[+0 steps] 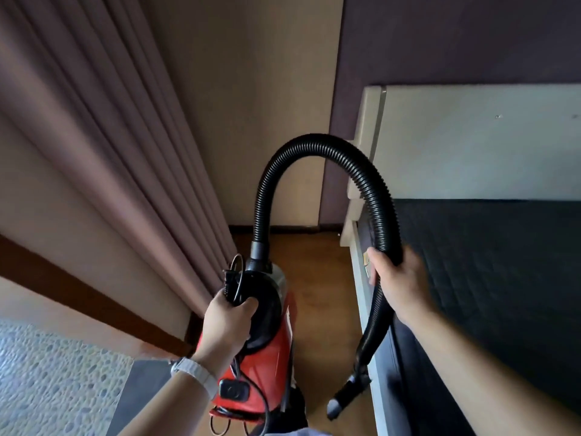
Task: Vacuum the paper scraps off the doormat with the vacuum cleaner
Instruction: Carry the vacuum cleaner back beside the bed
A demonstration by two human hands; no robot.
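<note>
Head camera gives me the pink curtain (110,136) beyond my left hand (228,322) and the dark mattress (487,262) just past my right hand (401,278). My left hand grips the black top handle of the red vacuum cleaner (270,341), with some cord (229,278) caught in the same grip. The black hose (316,143) arches up from it into my right hand, which is wrapped round it. The nozzle (345,394) dangles below that hand, and a white watch (195,372) sits on my left wrist.
</note>
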